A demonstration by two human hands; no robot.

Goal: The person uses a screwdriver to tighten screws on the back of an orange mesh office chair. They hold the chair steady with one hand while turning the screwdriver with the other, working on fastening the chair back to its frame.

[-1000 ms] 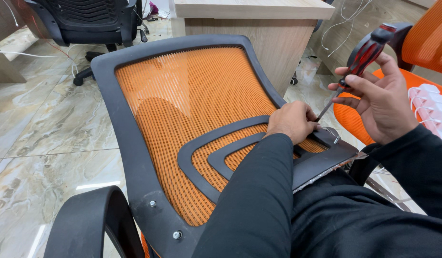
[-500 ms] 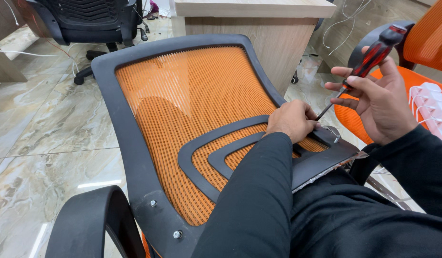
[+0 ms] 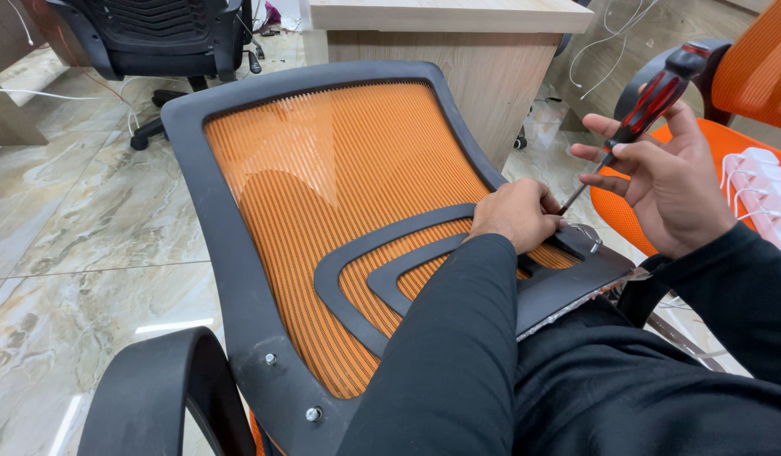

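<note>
The right hand [image 3: 673, 190] holds a red-and-black screwdriver [image 3: 635, 114] tight, tip at a screw on the orange mesh chair back [image 3: 340, 194] across the lap; the left hand [image 3: 517, 213] pinches there, so turning seems next.

The left hand [image 3: 517, 213] covers the spot where the screwdriver [image 3: 639, 110] tip lands, so the tip and whatever it meets near the lower right of the orange mesh chair back [image 3: 340, 186] cannot be made out. The left forearm sleeve hides the lower middle of that back and part of its curved black lumbar band [image 3: 382, 270]. The right hand [image 3: 669, 181] wraps the lower handle. A black armrest [image 3: 154, 397] is cut by the bottom edge, a second orange chair [image 3: 749, 76] and a white power strip [image 3: 766, 186] by the right edge, and a black office chair [image 3: 167, 42] by the top.
</note>
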